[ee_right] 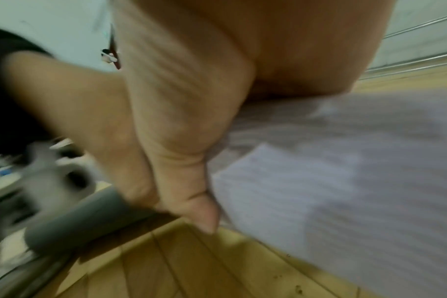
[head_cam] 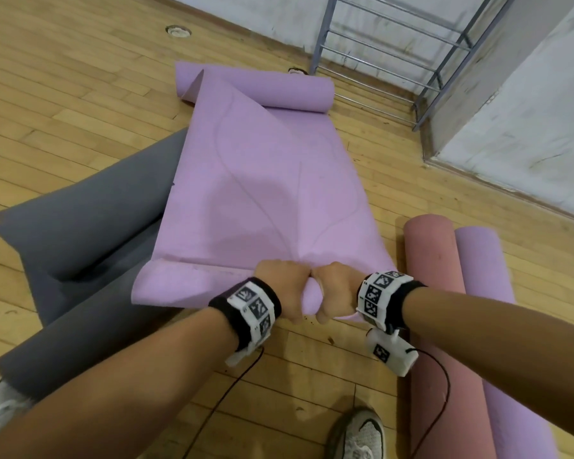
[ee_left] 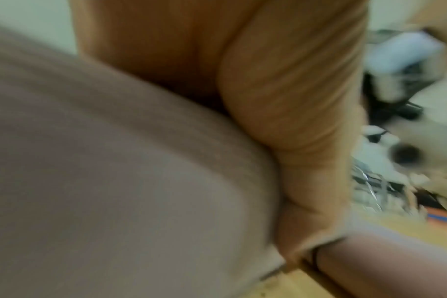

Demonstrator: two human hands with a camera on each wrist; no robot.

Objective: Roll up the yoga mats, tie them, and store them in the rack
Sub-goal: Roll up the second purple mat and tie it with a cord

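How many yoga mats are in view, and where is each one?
4. The light purple mat lies half unrolled, gripped by both hands; the grey mat lies partly under it; the pink roll and purple roll lie right. More may be hidden.

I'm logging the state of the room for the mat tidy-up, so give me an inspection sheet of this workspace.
Surface: wooden plank floor, a few dark specks near the hands.
Job's things: purple mat part unrolled, curled at both ends; grey mat spread loose beneath it; pink rolled mat and purple rolled mat side by side; metal rack at the wall, no mats seen in it.
Clutter: nothing seen.
Hands: left hand and right hand grip the purple mat's near roll, side by side.
Cables: thin black cables hang from both wristbands.
Surroundings: white wall; two shoes at the bottom edge.
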